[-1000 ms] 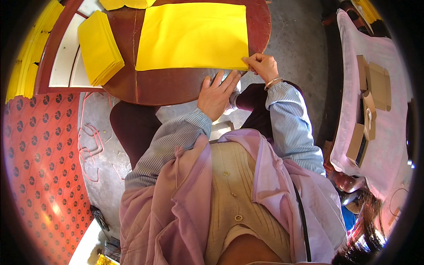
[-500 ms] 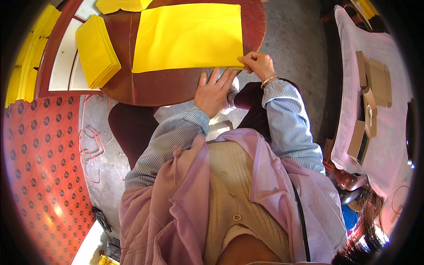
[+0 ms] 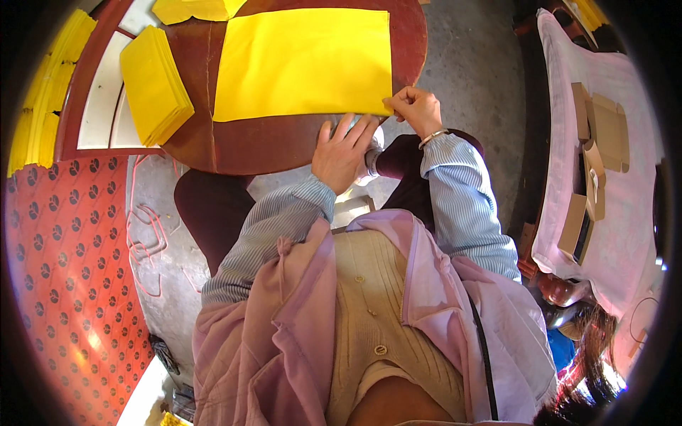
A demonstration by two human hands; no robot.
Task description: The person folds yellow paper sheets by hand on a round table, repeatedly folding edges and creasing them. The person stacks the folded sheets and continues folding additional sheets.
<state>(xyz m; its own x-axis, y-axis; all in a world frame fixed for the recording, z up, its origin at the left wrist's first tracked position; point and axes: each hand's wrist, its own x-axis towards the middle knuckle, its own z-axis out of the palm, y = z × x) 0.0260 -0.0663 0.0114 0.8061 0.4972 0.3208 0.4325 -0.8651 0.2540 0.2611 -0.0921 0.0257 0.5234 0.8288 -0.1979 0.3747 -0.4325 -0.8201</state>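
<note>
Head view, looking straight down: a big yellow sheet (image 3: 304, 64) lies flat on the round dark-red surface (image 3: 277, 142), long axis running left to right, with its near long edge roughly parallel to the surface's near rim. The right hand (image 3: 415, 110) has its fingers closed in a pinch on the sheet's near right corner, right by the surface's rim. The left hand (image 3: 342, 150) lies flat, fingers spread and open, palm down on the bare wood just below the sheet's near edge, fingertips touching or nearly touching that edge, hard to say which.

Off to the left there's a stack of yellow sheets (image 3: 155, 82), folded or smaller, sitting tilted on the surface's left side, well apart from the big sheet. Another yellow piece (image 3: 195, 10) pokes in at the top edge. More yellow stuff (image 3: 42, 85) is piled along the far left rim of the picture.

There's a strip of bare wood between the sheet and the near rim, plus a gap between sheet and stack. Below the surface on the left is a red patterned mat (image 3: 64, 284). On the right, a pale pink cloth (image 3: 604, 156) carries some flat brown cardboard boxes (image 3: 597, 163), well away from both hands
</note>
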